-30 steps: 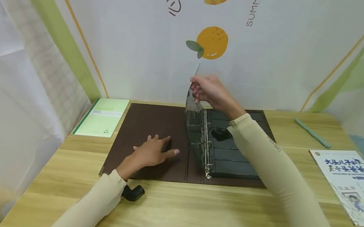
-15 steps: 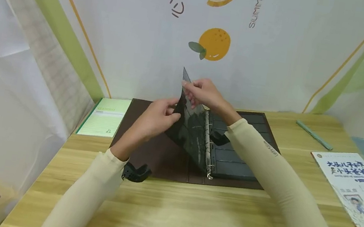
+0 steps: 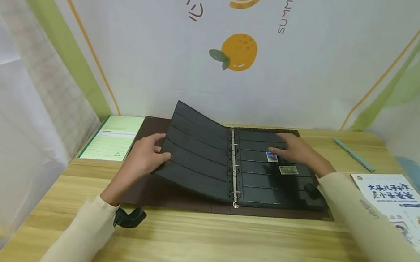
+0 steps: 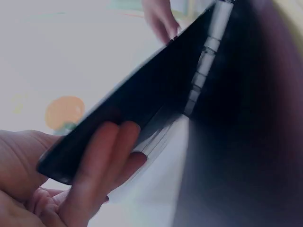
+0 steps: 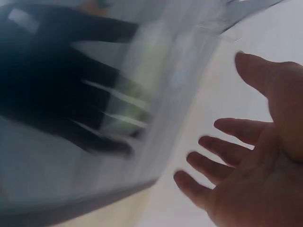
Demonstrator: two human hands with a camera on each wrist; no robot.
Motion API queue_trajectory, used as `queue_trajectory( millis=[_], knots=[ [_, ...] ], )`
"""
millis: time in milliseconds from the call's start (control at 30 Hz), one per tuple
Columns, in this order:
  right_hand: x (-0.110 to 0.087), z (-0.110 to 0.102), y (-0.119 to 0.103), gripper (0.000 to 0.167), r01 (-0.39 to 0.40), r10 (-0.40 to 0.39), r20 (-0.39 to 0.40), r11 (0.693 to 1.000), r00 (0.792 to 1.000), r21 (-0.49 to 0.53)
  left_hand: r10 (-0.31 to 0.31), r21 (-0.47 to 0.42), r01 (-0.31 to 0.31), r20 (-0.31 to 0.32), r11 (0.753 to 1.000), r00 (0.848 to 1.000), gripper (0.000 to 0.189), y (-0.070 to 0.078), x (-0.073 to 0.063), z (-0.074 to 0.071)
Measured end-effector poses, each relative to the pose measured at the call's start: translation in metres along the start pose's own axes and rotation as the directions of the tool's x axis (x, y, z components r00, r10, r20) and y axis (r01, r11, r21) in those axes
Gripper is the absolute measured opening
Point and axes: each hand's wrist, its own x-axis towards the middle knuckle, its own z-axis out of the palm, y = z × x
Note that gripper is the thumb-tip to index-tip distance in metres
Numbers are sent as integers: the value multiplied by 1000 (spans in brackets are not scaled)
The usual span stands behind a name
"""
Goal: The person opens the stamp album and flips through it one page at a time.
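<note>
A brown ring binder (image 3: pixel 175 202) with black pocket pages lies spread out on the table. My left hand (image 3: pixel 144 154) holds the outer edge of the raised left page (image 3: pixel 198 154); in the left wrist view, its fingers (image 4: pixel 97 161) lie along one face of the page. Over the right page (image 3: pixel 255 195) hovers my right hand (image 3: pixel 299 151), holding nothing. Its fingers are spread in the right wrist view, with a blurred dark reflection beside them. Below that hand, two small stamps, one colourful (image 3: pixel 271 157) and one greenish (image 3: pixel 288 170), show on the right page.
Left of the binder is a green notepad (image 3: pixel 112 139). To its right lie a teal stick-like item (image 3: pixel 354 155) and a white illustrated booklet (image 3: pixel 406 210). Metal rings (image 3: pixel 234 168) run up the binder's middle. A printed curtain (image 3: pixel 157 50) hangs behind the table.
My left hand rose from the cover and took the page edge. The page swung left, and my right hand let go and moved right over the right page, where two stamps now show.
</note>
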Motion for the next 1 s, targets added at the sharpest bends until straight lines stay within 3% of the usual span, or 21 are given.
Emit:
queue_trajectory(
  millis=[133,267,333,433,567,667,733,800,900,1000],
  knots=[
    [-30,9,29,85,-23,23,-5,998,1000,-64,-9,56,8,26,998,1000,63,-24,-2,15],
    [-48,11,42,90,-76,75,-13,990,997,-117,35,148,-38,22,988,999,58,-44,-5,29],
    [-52,13,45,91,-98,96,-19,984,995,-149,67,207,-65,-4,976,998,56,-52,-8,35],
    [-52,17,41,91,-101,100,-16,983,995,-151,64,268,-49,-50,962,997,55,-64,-18,38],
    [-49,18,34,94,-96,95,-7,988,995,-117,108,336,-65,-110,940,988,53,-68,-29,42],
    [-49,17,33,92,-104,103,-7,988,995,-117,225,423,-152,-126,893,966,51,-60,-30,48],
    [-50,15,33,90,-104,104,-6,988,995,-115,294,471,-219,-91,855,952,53,-50,-27,53],
    [-52,14,33,89,-90,90,-7,992,996,-93,317,460,-281,1,842,949,59,-39,-22,56],
    [-54,14,34,88,-60,59,-29,997,998,-49,271,383,-324,188,865,944,76,-23,-16,59],
    [-55,15,35,88,-36,35,-65,999,997,-6,180,317,-289,332,903,926,93,-11,-13,60]
  ],
)
